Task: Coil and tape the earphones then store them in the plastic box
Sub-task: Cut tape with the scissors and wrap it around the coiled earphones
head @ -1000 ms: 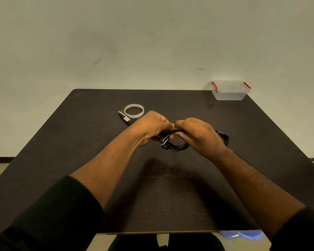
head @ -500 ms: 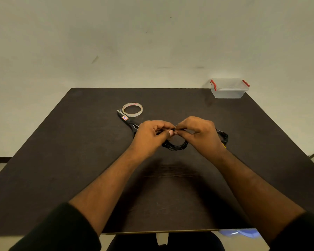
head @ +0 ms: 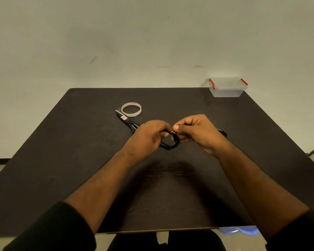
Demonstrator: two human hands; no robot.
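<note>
lidded plastic box at table's far-right corner, contents unclear

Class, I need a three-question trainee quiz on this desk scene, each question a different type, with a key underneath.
1. True or false: the plastic box at the table's far right corner has its lid on.
2. Multiple choice: what lies touching the tape roll? A) scissors B) a pen C) a phone
3. Fill in: both the left hand and the right hand hold the coiled black ____.

Key: 1 true; 2 A; 3 earphones.
</note>
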